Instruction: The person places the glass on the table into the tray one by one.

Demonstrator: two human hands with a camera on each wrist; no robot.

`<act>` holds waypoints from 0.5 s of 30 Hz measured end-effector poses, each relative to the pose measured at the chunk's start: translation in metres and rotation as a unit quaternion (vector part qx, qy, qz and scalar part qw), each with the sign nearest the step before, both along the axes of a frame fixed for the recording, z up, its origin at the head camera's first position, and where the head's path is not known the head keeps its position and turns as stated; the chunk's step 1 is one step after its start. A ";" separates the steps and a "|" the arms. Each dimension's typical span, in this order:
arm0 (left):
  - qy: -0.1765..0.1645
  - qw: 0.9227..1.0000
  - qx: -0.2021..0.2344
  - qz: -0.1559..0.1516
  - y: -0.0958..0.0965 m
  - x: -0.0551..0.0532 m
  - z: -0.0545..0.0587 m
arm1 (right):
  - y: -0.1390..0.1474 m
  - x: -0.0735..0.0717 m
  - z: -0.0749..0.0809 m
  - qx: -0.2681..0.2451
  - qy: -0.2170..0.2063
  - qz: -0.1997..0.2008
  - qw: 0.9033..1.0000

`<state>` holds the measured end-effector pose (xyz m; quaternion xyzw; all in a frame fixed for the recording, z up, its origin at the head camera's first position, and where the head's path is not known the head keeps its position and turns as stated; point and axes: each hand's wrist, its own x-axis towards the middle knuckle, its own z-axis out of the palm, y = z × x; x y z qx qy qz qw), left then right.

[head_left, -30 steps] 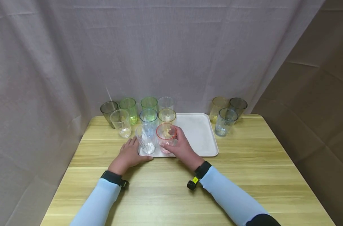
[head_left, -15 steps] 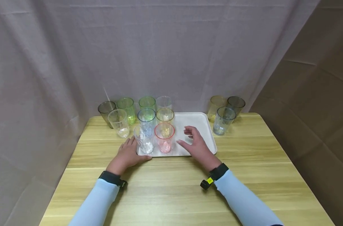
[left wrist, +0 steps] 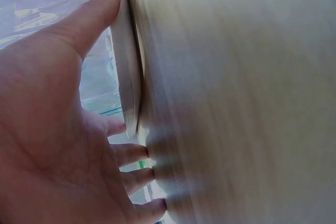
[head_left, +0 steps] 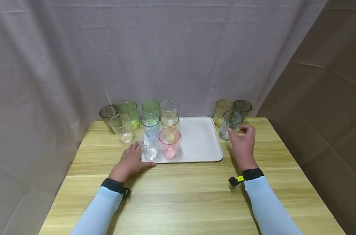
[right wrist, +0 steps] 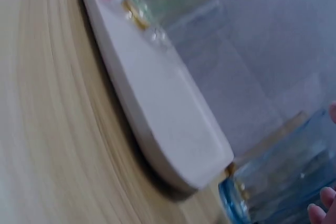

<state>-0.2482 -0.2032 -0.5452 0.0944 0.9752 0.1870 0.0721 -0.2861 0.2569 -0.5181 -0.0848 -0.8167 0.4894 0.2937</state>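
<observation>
My left hand point(head_left: 132, 160) rests at the front left corner of the white tray point(head_left: 200, 140), thumb along the front rim, fingers spread past the left side onto the table. In the left wrist view that thumb touches the tray's edge. Beside it on the tray stand a clear glass point(head_left: 150, 151) and a pink glass with a red rim point(head_left: 169, 150). My right hand point(head_left: 243, 145) is at the blue-grey glass point(head_left: 225, 133), right of the tray. Its thumb is in front of the glass, its bent fingers to the right; the right wrist view shows only fingertips by the blue glass point(right wrist: 294, 174).
Behind on the tray are blue point(head_left: 150, 130), yellow point(head_left: 173, 125), green point(head_left: 148, 106) and clear point(head_left: 169, 106) glasses. Left of the tray stand smoky point(head_left: 107, 114), green point(head_left: 131, 114) and clear point(head_left: 123, 130) glasses. Amber point(head_left: 220, 112) and smoky point(head_left: 244, 109) glasses stand at the back right.
My right hand has let go of the pink glass, leaving it on the tray, and moved right across the tray to the blue-grey glass. My left hand has stayed at the tray corner.
</observation>
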 end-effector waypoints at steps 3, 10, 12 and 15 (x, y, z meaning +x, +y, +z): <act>-0.002 1.000 -0.002 0.002 -0.002 0.000 0.000 | 0.007 -0.010 -0.004 -0.017 -0.024 0.010 1.000; 0.002 1.000 0.002 0.004 -0.002 0.000 0.000 | 0.014 -0.033 -0.011 -0.046 -0.072 0.057 0.995; 0.003 1.000 0.004 0.005 -0.001 0.000 0.000 | 0.014 -0.037 -0.013 -0.051 -0.072 0.062 0.994; 0.003 1.000 0.004 0.005 -0.001 0.001 0.000 | 0.015 -0.042 -0.017 -0.056 -0.064 0.063 0.994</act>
